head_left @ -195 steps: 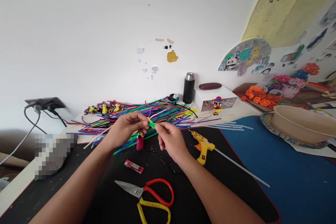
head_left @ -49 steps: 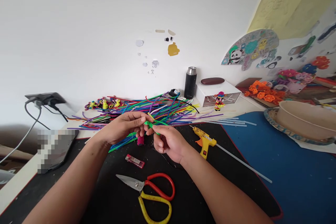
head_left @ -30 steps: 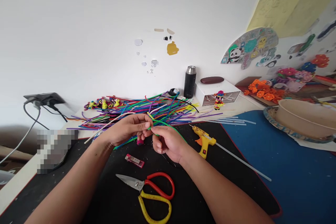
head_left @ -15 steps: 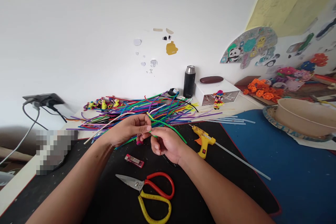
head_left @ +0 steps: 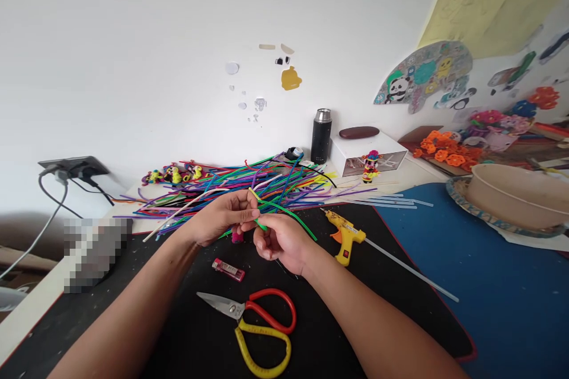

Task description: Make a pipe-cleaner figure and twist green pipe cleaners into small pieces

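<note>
The person's left hand (head_left: 229,216) was closed in a pinch, thumb against fingertips, on a green stem (head_left: 262,225). The right hand (head_left: 284,243) met it from the opposite side, gripping the same stem at the thumb, with the remaining fingers curled inward. The stem was located between the 2 hands, raised above the black mat (head_left: 173,325). A yellow piece (head_left: 254,193) projected above the left fingertips, and a green strand (head_left: 293,217) extended rightward beyond the right hand; from where I stood, I could not tell whether all 3 were joined. A pink piece (head_left: 237,237) showed just below the left fingers, partly hidden. On the near side of the hands lay 1 red lighter (head_left: 228,269), then 1 pair of scissors (head_left: 240,311), blades pointing left, with 1 red and 1 yellow handle. To the right lay a yellow glue gun (head_left: 345,238), a long translucent stick (head_left: 411,269) extending from its rear. Behind the hands, a loose pile of coloured stems (head_left: 231,180) spread across the white surface. A black flask (head_left: 320,139) stood upright beyond it, near a white box (head_left: 380,145) with a small figurine (head_left: 370,167) in front.
</note>
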`<state>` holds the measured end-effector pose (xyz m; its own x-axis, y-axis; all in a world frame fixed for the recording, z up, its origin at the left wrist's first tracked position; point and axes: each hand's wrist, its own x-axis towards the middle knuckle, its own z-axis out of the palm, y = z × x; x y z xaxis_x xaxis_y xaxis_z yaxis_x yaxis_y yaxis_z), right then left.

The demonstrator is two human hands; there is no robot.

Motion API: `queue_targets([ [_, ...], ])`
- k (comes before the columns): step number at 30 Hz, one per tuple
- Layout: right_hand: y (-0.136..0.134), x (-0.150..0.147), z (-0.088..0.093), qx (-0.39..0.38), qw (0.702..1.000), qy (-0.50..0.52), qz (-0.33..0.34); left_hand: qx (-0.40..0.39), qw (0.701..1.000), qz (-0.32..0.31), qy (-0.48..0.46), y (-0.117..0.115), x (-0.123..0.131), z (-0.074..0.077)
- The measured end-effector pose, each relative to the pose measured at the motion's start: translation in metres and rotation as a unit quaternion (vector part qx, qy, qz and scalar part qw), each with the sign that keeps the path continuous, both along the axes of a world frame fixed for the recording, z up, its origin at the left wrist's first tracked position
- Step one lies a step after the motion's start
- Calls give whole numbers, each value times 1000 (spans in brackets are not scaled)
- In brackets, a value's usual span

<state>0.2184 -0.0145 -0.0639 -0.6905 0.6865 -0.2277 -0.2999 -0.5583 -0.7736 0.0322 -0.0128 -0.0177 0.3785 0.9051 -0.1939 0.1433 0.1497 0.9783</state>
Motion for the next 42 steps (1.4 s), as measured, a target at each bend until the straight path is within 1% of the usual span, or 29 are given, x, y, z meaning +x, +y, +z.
queue_targets([
  [7,-1,1,2,30,1000,-2,-7,1,1000,11,-15,-1,-2,4],
  [13,-3,-2,0,109,994,-17,-7,-7,998,32,-55,3,-4,-2],
  [19,-4,-5,-6,152,987,-43,-8,-8,997,3,-83,1,-4,-2],
  [21,-4,-5,-6,164,985,-43,-17,-9,995,0,-97,0,-5,-2],
  [24,-3,-4,-4,191,979,-52,-48,-11,995,12,-103,2,-5,-3],
  [28,-2,-2,-4,218,969,-69,-98,-12,997,17,-74,2,-6,-3],
  [31,-2,-1,-3,235,962,-81,-109,6,999,30,-42,1,-4,-1],
  [33,-2,-1,-3,243,961,-84,-105,17,998,43,-38,0,0,0],
  [38,-2,-1,-2,228,967,-77,-87,30,996,69,-41,-1,6,-1],
  [42,-1,-2,-2,211,972,-56,-88,53,990,123,-39,0,4,-1],
])
